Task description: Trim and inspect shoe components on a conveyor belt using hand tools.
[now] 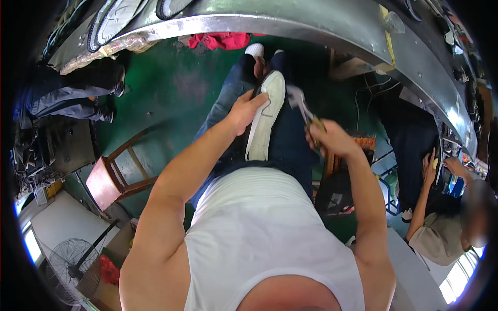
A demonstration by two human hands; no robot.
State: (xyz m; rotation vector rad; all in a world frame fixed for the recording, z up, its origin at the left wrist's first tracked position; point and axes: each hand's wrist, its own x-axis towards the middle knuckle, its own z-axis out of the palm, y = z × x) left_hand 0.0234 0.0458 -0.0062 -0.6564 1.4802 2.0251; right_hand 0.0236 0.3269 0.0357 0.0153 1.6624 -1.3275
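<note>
The shoe (262, 129) is sole up over the legs (224, 103), pinched by the left hand (245, 111) at its nine o'clock, while the right hand (330, 138) curls round a tool (306, 112) (its head is blurry) near four, just apart from the shoe. The left arm (192, 153) slants up from seven o'clock, the right arm (365, 192) from five. The bench (233, 23) edge curves past twelve, and open floor (171, 72) shows at ten.

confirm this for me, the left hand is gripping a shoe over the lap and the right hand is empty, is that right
Not quite: the right hand is not empty. The head view shows it gripping a hammer-like tool, whose head is blurred. The rest stands: the left hand is gripping a shoe over the lap.
</note>
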